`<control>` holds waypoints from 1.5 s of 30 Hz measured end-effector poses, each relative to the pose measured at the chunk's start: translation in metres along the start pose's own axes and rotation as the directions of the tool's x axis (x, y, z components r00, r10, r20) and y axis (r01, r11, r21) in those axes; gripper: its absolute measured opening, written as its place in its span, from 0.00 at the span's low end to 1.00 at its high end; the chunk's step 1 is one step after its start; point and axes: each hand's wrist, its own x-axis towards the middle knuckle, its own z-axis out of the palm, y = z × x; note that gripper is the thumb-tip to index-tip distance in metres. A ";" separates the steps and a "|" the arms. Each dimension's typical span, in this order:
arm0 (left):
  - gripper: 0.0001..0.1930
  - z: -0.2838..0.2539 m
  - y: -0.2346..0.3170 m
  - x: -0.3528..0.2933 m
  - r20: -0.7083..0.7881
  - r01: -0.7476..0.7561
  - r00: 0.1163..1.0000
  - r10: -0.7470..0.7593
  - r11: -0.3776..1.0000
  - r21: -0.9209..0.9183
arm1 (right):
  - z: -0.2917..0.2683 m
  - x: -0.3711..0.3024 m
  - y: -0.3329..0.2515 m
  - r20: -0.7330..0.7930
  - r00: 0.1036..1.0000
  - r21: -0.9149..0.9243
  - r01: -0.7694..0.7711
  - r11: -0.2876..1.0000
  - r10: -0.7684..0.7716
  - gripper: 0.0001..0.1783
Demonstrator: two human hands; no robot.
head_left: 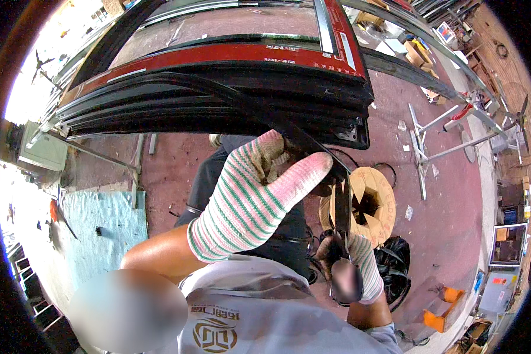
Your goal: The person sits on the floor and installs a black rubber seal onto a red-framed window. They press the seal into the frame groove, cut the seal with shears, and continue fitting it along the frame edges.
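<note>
A black frame with red film on its top face [218,57] lies across the stand in front of me. From its near side a flexible black strip [256,109] curves down to the right. My left hand [245,200], in a pink-and-green striped glove, is closed with thumb and fingers around the strip just below the frame's edge. Lower and to the right, my right hand [366,268], gloved alike, is closed around the hanging part of the strip close to my body. Its fingertips are partly hidden and blurred.
A cardboard spool [380,203] stands on the red floor beside my right hand, with a black coiled bundle [393,265] near it. At right are a metal stand [419,147] and an orange object [442,310]. A light-blue sheet [106,230] lies at left.
</note>
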 end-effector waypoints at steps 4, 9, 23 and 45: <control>0.13 -0.001 0.004 -0.001 -0.001 0.028 1.000 -0.028 0.999 0.042 | 0.002 0.001 0.001 -0.009 1.000 0.031 0.028 0.999 -0.028 0.35; 0.12 -0.002 0.005 0.000 -0.007 0.016 1.000 -0.015 0.993 0.117 | -0.001 0.004 -0.002 0.060 0.998 -0.149 0.037 0.988 -0.029 0.31; 0.10 -0.001 0.002 -0.001 -0.033 0.022 0.999 -0.021 0.999 0.037 | 0.004 0.001 0.015 0.031 0.999 -0.013 0.033 0.999 -0.033 0.14; 0.12 0.001 -0.001 -0.003 -0.079 -0.020 0.996 0.034 0.985 0.170 | 0.008 0.004 0.007 0.021 0.999 -0.052 0.047 0.998 -0.046 0.11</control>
